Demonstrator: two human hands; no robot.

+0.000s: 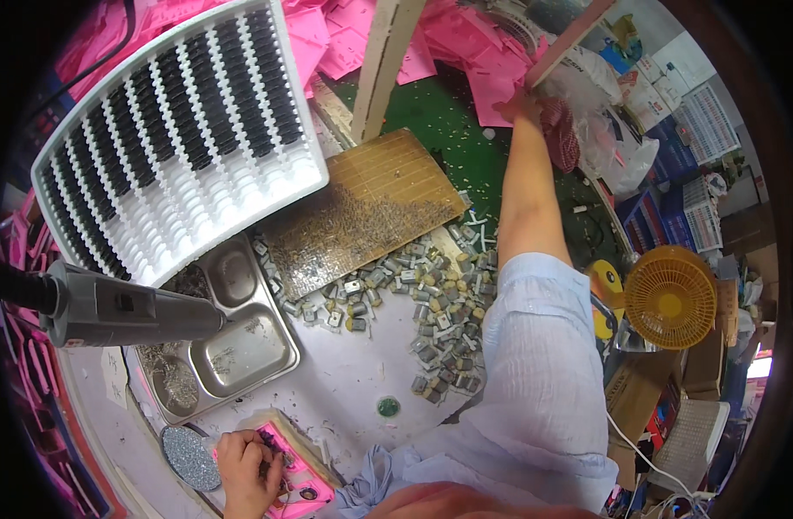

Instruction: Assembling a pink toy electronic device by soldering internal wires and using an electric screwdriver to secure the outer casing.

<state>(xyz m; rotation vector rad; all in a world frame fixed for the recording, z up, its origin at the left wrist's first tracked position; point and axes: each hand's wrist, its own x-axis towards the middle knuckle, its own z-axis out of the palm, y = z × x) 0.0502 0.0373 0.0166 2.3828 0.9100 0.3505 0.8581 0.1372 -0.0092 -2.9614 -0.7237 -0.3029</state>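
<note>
My left hand is at the near edge of the bench, its fingers curled over a bright pink panel with cutouts and small dark parts in it. What the fingertips hold, if anything, is hidden. The panel rests against a tan strip. My right arm stretches far forward, and my right hand is closed at the lower edge of a pink plastic panel beside a pile of similar ones. A grey power screwdriver hangs at the left, over a metal tray with small screws.
Small motors lie heaped mid-bench, beside a brown board covered in small metal pieces. A white tray of black parts leans at the left. A wooden post stands behind. A yellow fan is at the right.
</note>
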